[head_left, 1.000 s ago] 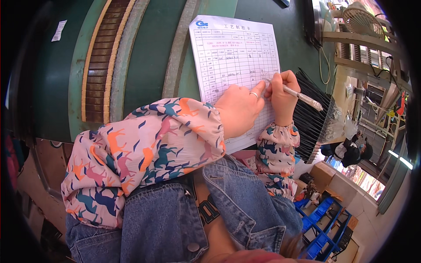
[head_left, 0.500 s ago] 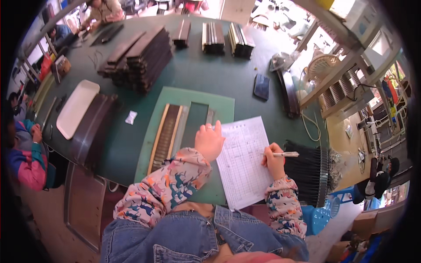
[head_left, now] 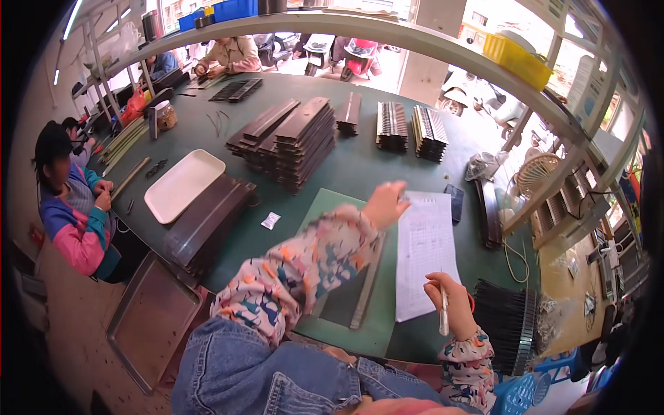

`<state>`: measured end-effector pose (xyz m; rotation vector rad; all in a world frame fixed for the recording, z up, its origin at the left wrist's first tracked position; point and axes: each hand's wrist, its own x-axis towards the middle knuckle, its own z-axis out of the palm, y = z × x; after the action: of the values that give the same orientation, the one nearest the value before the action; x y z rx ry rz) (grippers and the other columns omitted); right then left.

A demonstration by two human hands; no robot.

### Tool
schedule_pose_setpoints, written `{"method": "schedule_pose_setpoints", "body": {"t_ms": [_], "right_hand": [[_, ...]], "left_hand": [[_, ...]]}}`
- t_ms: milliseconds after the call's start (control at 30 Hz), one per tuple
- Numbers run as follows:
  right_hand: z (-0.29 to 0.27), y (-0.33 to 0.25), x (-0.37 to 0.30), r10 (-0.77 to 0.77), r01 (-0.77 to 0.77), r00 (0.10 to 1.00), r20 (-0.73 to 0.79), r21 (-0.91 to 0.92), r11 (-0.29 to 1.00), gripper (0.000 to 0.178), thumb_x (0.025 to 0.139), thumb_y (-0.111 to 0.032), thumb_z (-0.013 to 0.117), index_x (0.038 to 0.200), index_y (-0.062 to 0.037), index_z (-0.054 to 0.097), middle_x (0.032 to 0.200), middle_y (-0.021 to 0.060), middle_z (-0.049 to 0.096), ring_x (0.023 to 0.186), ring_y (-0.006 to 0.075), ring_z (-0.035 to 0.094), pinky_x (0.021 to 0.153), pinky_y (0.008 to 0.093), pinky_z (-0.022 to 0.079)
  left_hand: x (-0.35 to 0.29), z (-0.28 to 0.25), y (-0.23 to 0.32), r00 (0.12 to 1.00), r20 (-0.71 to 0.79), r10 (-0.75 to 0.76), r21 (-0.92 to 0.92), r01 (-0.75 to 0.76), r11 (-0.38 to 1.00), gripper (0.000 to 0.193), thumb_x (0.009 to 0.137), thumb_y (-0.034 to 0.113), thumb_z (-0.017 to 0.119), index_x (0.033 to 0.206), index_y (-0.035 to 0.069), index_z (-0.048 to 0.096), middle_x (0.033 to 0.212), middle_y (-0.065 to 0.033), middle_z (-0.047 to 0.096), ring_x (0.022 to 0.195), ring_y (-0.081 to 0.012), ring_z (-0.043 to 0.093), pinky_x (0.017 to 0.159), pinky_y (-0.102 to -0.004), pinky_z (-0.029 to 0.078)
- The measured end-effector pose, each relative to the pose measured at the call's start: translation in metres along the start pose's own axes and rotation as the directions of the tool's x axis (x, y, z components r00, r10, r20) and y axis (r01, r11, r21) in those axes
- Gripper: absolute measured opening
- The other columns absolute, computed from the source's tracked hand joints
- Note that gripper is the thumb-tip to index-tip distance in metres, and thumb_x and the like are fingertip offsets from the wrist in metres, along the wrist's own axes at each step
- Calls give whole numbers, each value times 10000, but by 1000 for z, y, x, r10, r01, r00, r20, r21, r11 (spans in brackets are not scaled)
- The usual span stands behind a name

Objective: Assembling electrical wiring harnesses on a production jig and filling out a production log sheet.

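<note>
A printed form (head_left: pixel 423 256), a white sheet with a table, lies over the right edge of a green mat (head_left: pixel 377 332). Beside its upper left edge is my left hand (head_left: pixel 385 205), fingers apart and holding nothing; whether they touch the paper I cannot tell. Near the form's lower right edge, my right hand (head_left: pixel 453 304) grips a pen (head_left: pixel 444 317), which points down toward me. Part of a small red loop shows behind that hand. On the mat, a metal strip (head_left: pixel 366 290) borders a dark panel; my left sleeve covers much of the mat.
Stacked dark slats (head_left: pixel 304 142) stand farther back, left of bristled strips (head_left: pixel 392 128). A white tray (head_left: pixel 185 185) and more dark slats (head_left: pixel 207 221) lie left. At right are a phone (head_left: pixel 454 202) and black-bristled brushes (head_left: pixel 505 318). Co-workers (head_left: pixel 79 207) sit around the table; a shelf spans overhead.
The view has swung upward and left. My left hand has moved to the form's upper left edge. The form sits straighter, near the phone; the pen has turned from pointing right to pointing down.
</note>
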<state>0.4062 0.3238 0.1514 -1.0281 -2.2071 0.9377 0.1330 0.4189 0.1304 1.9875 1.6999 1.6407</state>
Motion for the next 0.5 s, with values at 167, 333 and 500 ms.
{"method": "schedule_pose_setpoints", "body": {"t_ms": [167,333,500], "right_hand": [[3,7,4,-44,42,998,-38,-50,998,258,852,-118,670,1072,0,604,825,99,654,729,157,629,661,278,499],[16,-5,-2,159,-149,985,-66,139,979,247,862,-116,663,1075,-4,611,798,91,657,702,135,625,649,263,493],[13,-22,-4,229,-212,971,-61,212,954,229,856,-111,663,1060,-19,615,781,91,656,681,128,621,628,263,491]], "left_hand": [[197,-147,30,698,-575,427,220,-371,902,110,861,153,579,878,45,587,836,-166,563,799,-384,549,725,-462,443],[363,-269,4,863,-481,156,755,318,574,382,879,367,528,899,22,691,854,-203,678,841,-362,653,746,-439,511],[462,-334,-109,899,-318,-302,826,419,378,758,825,697,441,1075,22,678,1049,-197,669,1019,-336,625,876,-392,472]]}}
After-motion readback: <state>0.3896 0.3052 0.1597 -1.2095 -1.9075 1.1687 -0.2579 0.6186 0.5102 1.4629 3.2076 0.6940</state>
